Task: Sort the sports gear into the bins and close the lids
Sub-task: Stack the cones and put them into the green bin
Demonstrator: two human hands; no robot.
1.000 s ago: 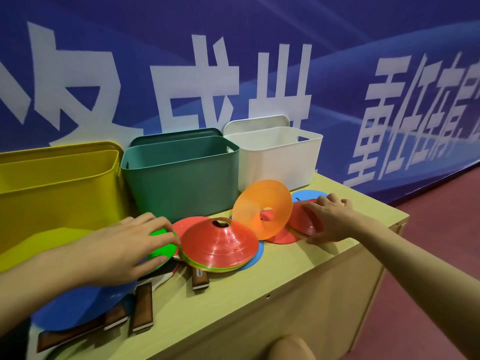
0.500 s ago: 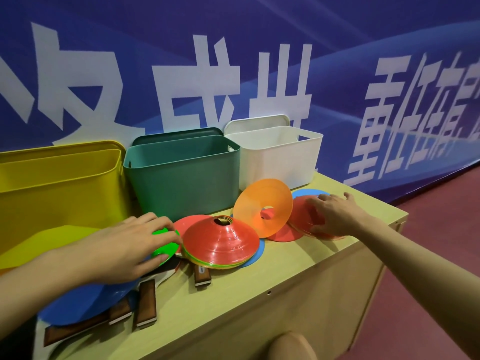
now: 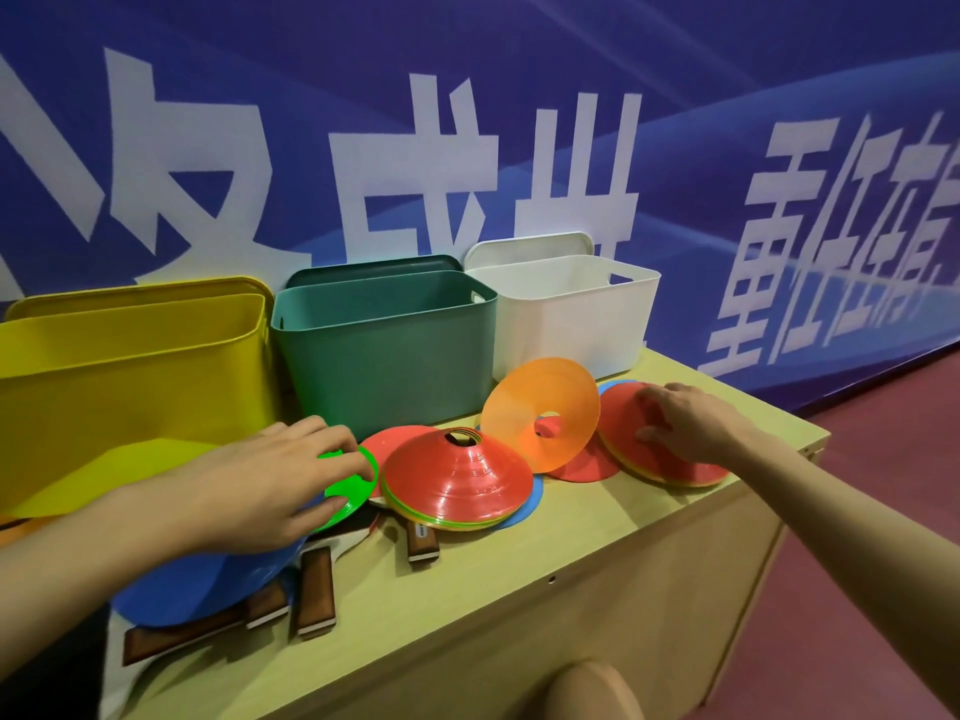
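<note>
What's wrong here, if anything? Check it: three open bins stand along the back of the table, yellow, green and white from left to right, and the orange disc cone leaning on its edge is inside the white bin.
One thing is wrong. The head view shows the orange disc cone leaning on its edge on the table, in front of the white bin, not inside it. The yellow bin, green bin and white bin do stand open in that order.

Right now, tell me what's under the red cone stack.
Under the red cone stack: a blue disc at its right edge and a paddle handle poking out in front. The rest is covered.
</note>
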